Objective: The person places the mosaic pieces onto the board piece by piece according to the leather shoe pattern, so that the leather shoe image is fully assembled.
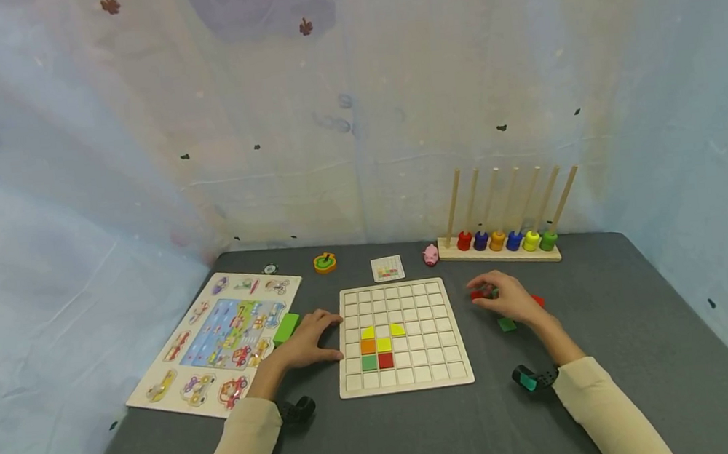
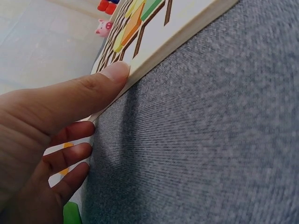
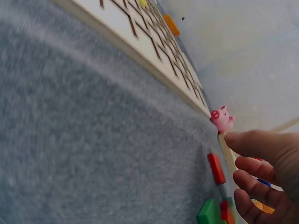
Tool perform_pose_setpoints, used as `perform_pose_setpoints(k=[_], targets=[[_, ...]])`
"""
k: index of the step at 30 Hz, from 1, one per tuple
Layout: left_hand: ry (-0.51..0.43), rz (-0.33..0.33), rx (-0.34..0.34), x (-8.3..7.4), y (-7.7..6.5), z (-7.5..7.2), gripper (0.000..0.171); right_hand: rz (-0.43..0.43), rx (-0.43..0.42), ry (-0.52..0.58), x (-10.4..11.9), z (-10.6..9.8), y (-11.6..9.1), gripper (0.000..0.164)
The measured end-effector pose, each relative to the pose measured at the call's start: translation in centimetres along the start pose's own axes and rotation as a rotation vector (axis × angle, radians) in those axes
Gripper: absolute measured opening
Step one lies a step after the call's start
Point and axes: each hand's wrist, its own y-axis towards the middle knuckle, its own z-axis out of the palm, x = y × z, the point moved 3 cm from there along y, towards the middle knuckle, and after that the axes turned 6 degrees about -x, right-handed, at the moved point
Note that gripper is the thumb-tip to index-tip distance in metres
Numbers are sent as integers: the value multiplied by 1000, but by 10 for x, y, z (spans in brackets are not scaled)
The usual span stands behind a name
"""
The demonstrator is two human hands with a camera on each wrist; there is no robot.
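Six tiles [image 1: 384, 344] sit in the grid board [image 1: 439, 372] touching the left hand [image 1: 310, 340] — loose tiles [image 1: 507, 325] remain by the right hand [image 1: 507, 297] — both half-open, empty.

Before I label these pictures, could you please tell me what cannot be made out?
Small card, head view: pattern too small to read.
Loose red and green pieces, head view: partly hidden by the right hand, count unsure.
Green block, left wrist view: cut off by the bottom edge.
Grid board, right wrist view: cut off by the top edge.
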Motion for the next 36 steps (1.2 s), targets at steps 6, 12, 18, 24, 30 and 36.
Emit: perform_pose_setpoints(k=[6,12,18,24,30,36], targets=[[-9,-2,2,0,-1,1,68,-4,1,-86,-8,3,-1,31],[-2,0,-3,0,-1,2,68,5,6,-145,-14,8,-3,28],[-5,-2,1,-1,-1,1,68,23,-16,-157,-17,11,-4,26],[-4,5,5,-1,-1,0,68,20,-83,-144,-8,17,-3,26],[-5,4,5,1,0,1,68,-11,-112,-54,17,31,-3,27],[-9,3,4,2,0,1,68,-63,-34,49,49,50,-4,27]])
